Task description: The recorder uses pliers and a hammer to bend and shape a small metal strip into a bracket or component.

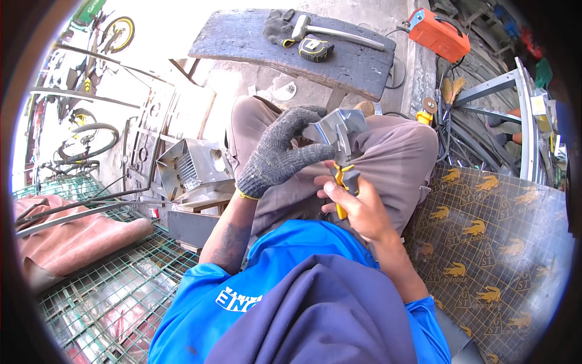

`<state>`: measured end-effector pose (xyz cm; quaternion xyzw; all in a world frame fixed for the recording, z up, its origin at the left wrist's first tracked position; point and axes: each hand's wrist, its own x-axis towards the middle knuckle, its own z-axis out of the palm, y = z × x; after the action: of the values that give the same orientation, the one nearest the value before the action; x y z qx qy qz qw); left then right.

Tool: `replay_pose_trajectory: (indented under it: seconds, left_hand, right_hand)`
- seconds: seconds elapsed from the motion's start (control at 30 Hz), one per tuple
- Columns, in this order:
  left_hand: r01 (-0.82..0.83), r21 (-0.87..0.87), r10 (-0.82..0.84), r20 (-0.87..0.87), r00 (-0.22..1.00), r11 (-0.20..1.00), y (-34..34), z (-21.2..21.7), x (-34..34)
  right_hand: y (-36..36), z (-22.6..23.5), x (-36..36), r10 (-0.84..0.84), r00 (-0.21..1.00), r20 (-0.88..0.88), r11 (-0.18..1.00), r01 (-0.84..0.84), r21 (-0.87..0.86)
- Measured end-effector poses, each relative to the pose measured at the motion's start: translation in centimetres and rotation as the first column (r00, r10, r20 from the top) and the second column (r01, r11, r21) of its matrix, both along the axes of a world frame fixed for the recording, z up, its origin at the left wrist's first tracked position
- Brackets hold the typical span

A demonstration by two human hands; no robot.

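- Head view, centre of the frame: our gloved left hand [276, 155] is clenched around a bent piece of sheet metal [337, 130], held over our lap just above the knees.
- Just below it, our bare right hand [351, 203] grips yellow-handled snips [342, 182], handles squeezed in the palm, blades pointing up into the metal's lower edge.
- We judge the cut goes best if the left hand keeps the sheet steady and close to the blades, gloved fingers clear of the cutting line, and the right hand takes short bites.
- The bare right hand sits near sharp edges, so we should keep it behind the snips.
- Upper centre: a dark worktop [242, 39] carries a hammer [327, 29], a tape measure [315, 50] and a spare glove [277, 27], well apart from our hands.
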<state>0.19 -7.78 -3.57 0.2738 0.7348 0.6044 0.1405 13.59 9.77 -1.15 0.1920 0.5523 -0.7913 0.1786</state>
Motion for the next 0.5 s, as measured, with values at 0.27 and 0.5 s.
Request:
replay_pose_trajectory:
  seconds: [0.27,0.5]
  left_hand:
    - [-0.177,0.383,-0.04,0.496,0.867,0.907,-0.7,-1.0,-0.3]
    - [-0.167,0.623,-0.286,0.559,0.778,0.764,0.1,-0.4,0.7]
  right_hand:
    - [4.2,0.4,1.8,0.143,0.99,0.002,0.987,-0.143,0.073]
    - [4.4,-0.4,1.9,-0.025,0.999,0.043,1.0,0.025,0.017]
